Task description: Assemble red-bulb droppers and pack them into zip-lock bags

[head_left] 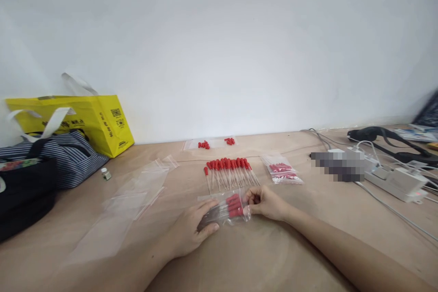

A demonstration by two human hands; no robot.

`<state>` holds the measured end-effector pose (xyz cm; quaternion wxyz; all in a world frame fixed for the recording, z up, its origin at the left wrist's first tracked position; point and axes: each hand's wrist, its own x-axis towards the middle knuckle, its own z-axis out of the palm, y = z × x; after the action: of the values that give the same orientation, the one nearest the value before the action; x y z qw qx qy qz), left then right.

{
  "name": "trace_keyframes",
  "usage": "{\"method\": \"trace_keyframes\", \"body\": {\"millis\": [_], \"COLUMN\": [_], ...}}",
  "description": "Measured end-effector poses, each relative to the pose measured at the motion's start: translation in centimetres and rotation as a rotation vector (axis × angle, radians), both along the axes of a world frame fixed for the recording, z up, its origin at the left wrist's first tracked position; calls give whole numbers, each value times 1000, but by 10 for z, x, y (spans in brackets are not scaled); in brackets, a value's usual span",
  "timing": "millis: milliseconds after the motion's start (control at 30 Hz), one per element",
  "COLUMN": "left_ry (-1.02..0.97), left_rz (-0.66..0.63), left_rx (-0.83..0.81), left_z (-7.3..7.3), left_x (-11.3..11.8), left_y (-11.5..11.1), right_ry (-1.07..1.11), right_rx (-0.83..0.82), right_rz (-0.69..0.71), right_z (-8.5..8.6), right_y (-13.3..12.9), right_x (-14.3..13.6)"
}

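A clear plastic zip bag (224, 213) lies low over the table between my hands, with several red-bulbed droppers (234, 205) inside, their bulbs toward the right. My left hand (195, 227) grips the bag's left end, thumb in front and fingers behind. At the right end, my right hand (263, 201) pinches the bag's edge with its fingers curled. Just beyond the bag, a row of loose droppers (228, 171) with red bulbs and thin clear tubes is laid out side by side. To their right sits a stack of filled bags (281, 169) with red bulbs inside.
Flat clear bags (119, 212) spread across the table's left side near a small bottle (106, 174). Loose red bulbs (204, 145) lie on plastic by the wall. A yellow bag (102, 123) and striped bag (77, 159) stand left; a power strip (398, 180) with cables lies right.
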<state>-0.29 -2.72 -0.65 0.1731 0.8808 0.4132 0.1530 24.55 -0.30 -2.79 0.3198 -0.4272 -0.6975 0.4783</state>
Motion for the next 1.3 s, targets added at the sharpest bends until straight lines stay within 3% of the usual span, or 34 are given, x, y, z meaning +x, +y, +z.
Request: {"method": "trace_keyframes", "body": {"millis": [133, 300, 400, 567, 767, 900, 1000, 1100, 1200, 1300], "left_ry": [-7, -1, 4, 26, 15, 28, 19, 17, 23, 6], "left_rz": [-5, -7, -25, -32, -35, -41, -42, -46, -44, -41], "left_rx": [-6, -22, -20, -52, -27, -38, -30, -21, -28, -19], "left_z": [-1, 0, 2, 9, 9, 8, 8, 9, 9, 8], "left_x": [-1, -3, -4, -5, -5, -6, -6, -5, -5, -5], "left_y": [0, 1, 1, -1, -1, 0, 0, -1, -1, 0], "right_ry": [-34, 13, -51, -122, -74, -90, -50, 17, 38, 15], "right_rx": [115, 64, 144, 441, 404, 498, 346, 175, 170, 169], "right_rz": [20, 134, 86, -43, 94, -7, -47, 37, 150, 71], "right_z": [-4, -10, -7, -1, 1, 2, 0, 0, 2, 2], "right_y": [0, -1, -4, -10, -11, -12, -11, -9, -10, -9], "right_x": [0, 3, 2, -1, 0, -5, -6, -4, -1, -1]}}
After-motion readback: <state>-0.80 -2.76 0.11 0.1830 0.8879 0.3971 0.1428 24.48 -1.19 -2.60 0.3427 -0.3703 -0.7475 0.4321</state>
